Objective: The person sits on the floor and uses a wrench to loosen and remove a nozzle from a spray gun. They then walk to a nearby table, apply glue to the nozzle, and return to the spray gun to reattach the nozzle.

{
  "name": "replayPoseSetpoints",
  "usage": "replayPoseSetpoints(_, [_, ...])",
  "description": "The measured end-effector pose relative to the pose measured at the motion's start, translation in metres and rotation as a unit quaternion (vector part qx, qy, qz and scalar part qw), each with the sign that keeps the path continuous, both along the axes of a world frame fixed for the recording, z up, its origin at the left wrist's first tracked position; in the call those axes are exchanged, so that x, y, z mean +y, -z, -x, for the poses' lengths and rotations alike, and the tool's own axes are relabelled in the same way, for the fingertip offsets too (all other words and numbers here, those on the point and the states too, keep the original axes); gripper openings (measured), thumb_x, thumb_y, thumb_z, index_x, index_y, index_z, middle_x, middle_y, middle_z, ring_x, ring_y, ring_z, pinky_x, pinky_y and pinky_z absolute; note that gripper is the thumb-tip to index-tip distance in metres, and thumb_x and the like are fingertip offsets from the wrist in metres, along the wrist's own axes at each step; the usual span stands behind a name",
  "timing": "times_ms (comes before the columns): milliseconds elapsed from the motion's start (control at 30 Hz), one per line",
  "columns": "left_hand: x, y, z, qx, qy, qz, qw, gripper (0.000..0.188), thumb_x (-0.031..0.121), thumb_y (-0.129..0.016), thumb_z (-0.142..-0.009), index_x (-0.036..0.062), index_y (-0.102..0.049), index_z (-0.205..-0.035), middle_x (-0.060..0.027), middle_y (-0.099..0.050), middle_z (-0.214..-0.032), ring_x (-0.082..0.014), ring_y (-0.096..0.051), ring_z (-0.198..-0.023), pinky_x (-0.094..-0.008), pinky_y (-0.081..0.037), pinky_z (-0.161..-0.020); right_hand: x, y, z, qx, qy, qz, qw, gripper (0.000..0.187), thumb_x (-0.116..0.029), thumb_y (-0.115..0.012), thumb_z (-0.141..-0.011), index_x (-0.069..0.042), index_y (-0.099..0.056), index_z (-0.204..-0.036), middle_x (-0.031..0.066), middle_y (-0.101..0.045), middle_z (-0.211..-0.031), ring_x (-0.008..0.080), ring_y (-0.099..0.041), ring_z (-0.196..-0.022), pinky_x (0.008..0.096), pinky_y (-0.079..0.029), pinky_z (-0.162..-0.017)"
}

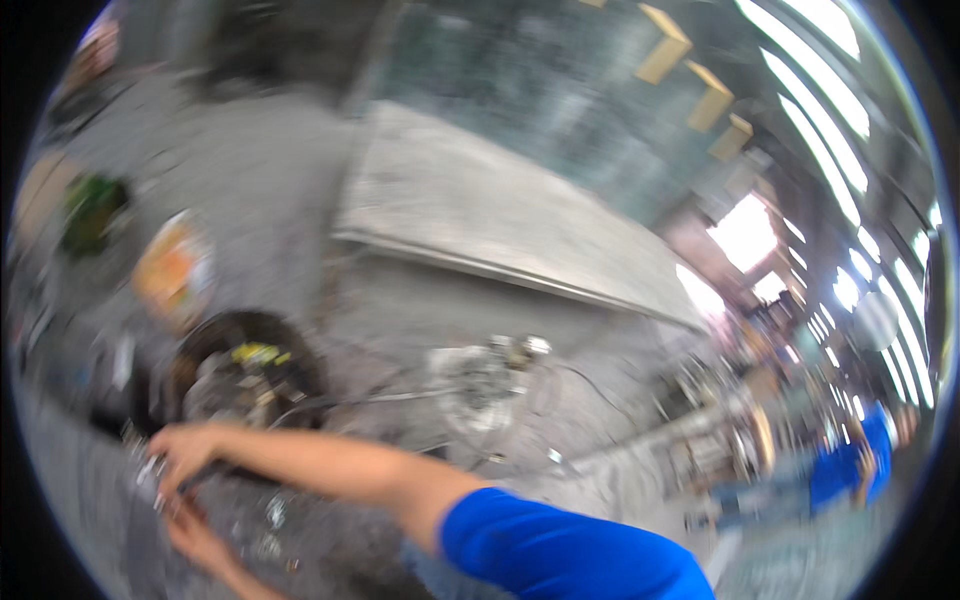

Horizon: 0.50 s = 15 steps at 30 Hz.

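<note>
Everything is smeared by motion. My right hand (185, 450) reaches far left at the end of a bare forearm and a blue sleeve, its fingers bent together. Just below it, my left hand (195, 532) comes up from the lower edge, fingertips close to the right hand's. Small shiny metallic bits (150, 478) show at the fingers of both hands. What exactly the hands grip is too blurred to name. Right behind my right hand stands a round dark basin (308, 362) with yellow pieces (258, 354) and greyish material inside.
A white-and-orange bag (178, 268) and a green bundle (95, 212) lie beyond the basin. A metal machine part (480, 380) with a hose sits on the floor. A large pale slab (470, 190) stretches behind. Another person (850, 460) in blue stands at far right.
</note>
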<state>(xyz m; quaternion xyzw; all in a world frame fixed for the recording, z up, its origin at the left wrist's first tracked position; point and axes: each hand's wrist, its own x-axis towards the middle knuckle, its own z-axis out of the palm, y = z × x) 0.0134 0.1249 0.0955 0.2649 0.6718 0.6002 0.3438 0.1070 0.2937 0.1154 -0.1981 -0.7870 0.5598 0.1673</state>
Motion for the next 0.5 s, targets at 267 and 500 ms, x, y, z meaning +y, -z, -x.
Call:
replayPoseSetpoints(267, [-0.085,0.014,0.058,0.429,-0.213,-0.064,0.875,0.053,0.033,-0.062,-0.103,-0.0077,-0.058,-0.070,-0.0179,-0.060,-0.061,-0.0240,-0.046,-0.053,-0.0458,-0.041,-0.052,-0.120,-0.009,0.077,0.001,0.142,0.109,0.984,0.037,-0.023,-0.096,-0.059,-0.001,-0.077,-0.082,0.0146,-0.073,-0.072,0.0256,-0.073,-0.064,0.0376,-0.058,-0.057])
replayPoseSetpoints(500, [-0.071,0.024,0.072,0.327,-0.139,-0.106,0.929,0.052,0.032,-0.059,-0.106,-0.0074,-0.057,-0.071,-0.0117,-0.054,-0.060,-0.0221,-0.044,-0.056,-0.0415,-0.043,-0.052,-0.129,-0.033,0.061,-0.030,0.296,0.068,0.952,0.036,-0.017,-0.095,-0.058,0.003,-0.072,-0.077,0.0185,-0.071,-0.069,0.0280,-0.073,-0.065,0.0379,-0.059,-0.057])
